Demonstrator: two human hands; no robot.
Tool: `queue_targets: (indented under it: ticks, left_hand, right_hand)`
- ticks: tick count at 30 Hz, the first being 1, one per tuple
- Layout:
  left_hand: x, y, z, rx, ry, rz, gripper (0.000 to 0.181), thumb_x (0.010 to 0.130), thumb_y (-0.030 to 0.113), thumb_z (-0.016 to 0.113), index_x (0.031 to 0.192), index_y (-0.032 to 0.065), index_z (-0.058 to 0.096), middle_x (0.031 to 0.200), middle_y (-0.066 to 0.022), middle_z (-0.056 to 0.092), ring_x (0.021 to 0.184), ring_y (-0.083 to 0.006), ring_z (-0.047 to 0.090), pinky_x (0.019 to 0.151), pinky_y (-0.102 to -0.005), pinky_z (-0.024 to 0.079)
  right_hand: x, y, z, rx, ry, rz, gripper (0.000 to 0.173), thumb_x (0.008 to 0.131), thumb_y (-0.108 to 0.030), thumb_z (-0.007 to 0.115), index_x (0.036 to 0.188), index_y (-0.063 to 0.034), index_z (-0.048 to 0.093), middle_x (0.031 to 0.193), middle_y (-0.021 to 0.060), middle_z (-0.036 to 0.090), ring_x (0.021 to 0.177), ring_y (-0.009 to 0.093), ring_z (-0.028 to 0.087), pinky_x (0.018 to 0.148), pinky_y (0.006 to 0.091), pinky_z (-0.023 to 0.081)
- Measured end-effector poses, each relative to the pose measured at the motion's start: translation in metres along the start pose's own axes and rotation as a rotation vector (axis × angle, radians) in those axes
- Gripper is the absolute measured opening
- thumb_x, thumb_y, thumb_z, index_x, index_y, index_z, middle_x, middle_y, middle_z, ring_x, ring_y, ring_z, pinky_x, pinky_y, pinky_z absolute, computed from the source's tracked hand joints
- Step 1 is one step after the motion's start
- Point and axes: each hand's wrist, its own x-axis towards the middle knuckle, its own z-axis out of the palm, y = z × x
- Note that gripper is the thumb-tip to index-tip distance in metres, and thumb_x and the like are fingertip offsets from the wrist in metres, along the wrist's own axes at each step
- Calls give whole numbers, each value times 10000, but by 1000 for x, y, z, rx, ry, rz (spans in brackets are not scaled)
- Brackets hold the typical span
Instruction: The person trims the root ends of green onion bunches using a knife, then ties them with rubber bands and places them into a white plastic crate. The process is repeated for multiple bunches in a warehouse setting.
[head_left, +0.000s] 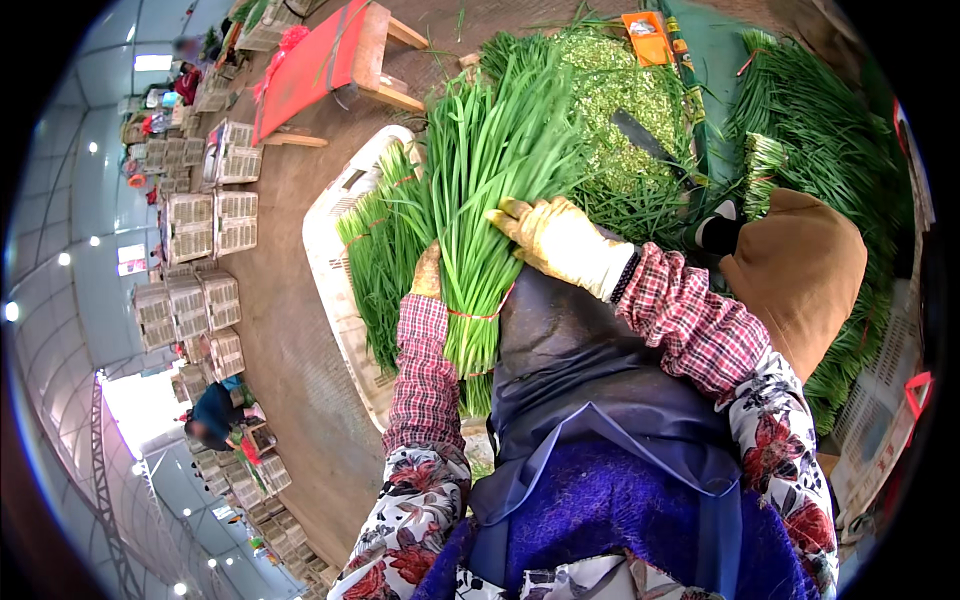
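A large bundle of garlic chives (469, 255), tied near its stem end with a red-and-white band (480, 315), lies across my lap with its leaves pointing away. My left hand (428, 274), in a soiled glove, holds the bundle from its left side; most of the fingers are hidden behind the stems. My right hand (566, 238), in a yellowed white glove, rests on the right side of the leaves with its fingers extended and apart. The leaf tips beyond it are blurred. Beneath the bundle, a dark apron (555, 337) covers my legs.
A white plastic crate (337, 289) on the left holds tied chive bundles (375, 247). A knife (645, 139) lies on chopped trimmings (600, 97), near an orange tray (647, 37). More chives (825, 127) are piled right. A red-topped wooden stool (322, 67) stands ahead.
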Motion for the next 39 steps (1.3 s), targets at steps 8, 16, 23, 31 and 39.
queue_targets:
  ticks: [8,16,23,31,39]
  left_hand:
    - [15,-8,-11,55,26,-73,637,911,491,616,1349,34,543,1250,-115,634,1078,-234,639,950,-385,530]
    - [18,-12,-30,128,28,-2,658,881,512,654,1328,38,562,1228,-115,647,1054,-240,647,941,-392,535]
    - [16,-12,-39,5,59,-72,614,889,483,643,1303,34,575,1206,-116,658,1040,-249,652,945,-395,532]
    - [-41,58,109,71,105,320,547,965,332,604,1382,24,430,1135,-125,663,974,-210,675,856,-346,580]
    - [6,28,65,1086,471,87,1064,737,511,798,1487,-36,278,1327,-263,568,1214,-376,568,1026,-390,433]
  right_hand:
    - [-17,3,28,-32,64,-3,689,883,-404,615,1467,-105,406,1064,106,626,740,266,606,657,387,491]
    - [31,2,22,82,-223,123,706,858,-578,583,1333,-59,517,771,107,636,692,284,655,607,416,510]
    - [-21,-15,38,108,-91,190,831,847,-563,611,1458,-40,404,809,134,636,654,295,625,596,411,492]
    - [-23,2,34,54,-148,160,884,843,-458,659,1529,-68,264,843,131,610,669,297,613,604,422,482]
    - [-21,-12,39,52,-175,134,890,820,-412,684,1531,-73,269,890,130,620,659,279,621,570,405,489]
